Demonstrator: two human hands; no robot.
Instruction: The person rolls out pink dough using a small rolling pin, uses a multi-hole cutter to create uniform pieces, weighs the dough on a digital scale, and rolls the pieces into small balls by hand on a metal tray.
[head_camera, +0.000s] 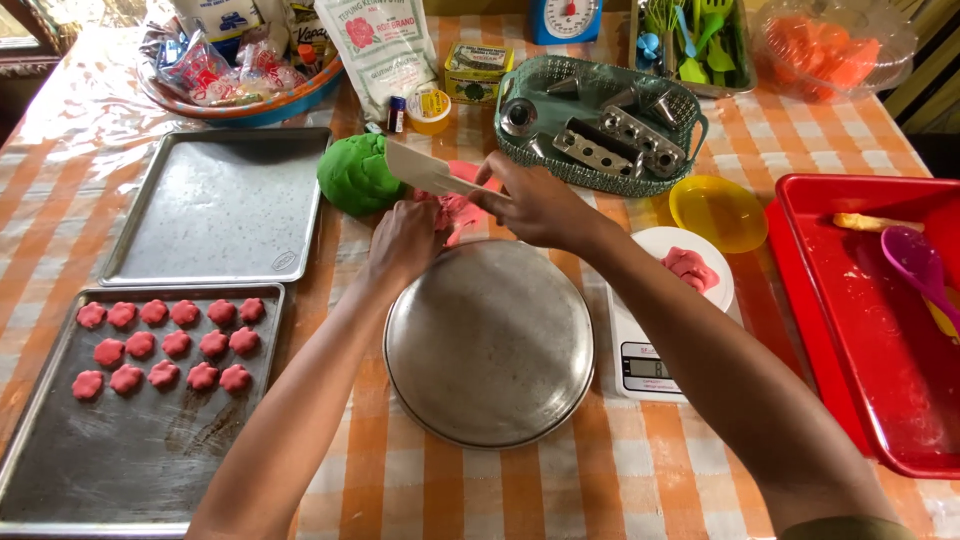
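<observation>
My right hand (540, 205) grips a pale green plastic dough scraper (425, 170), its blade pointing left over a lump of pink dough (457, 212). My left hand (403, 242) rests on that pink dough, partly hiding it. A ball of green dough (358, 175) lies just left of the scraper. A round metal plate (490, 345) sits in front of both hands. A small piece of pink dough (688, 268) lies on a white dish on a kitchen scale (647, 368).
A baking tray (120, 470) at the left holds several pink flower-shaped cookies (165, 345); another tray (220, 205) lies behind it. A green basket of metal moulds (600, 125), a yellow bowl (717, 212) and a red tray (870, 330) with a purple spoon lie at the right.
</observation>
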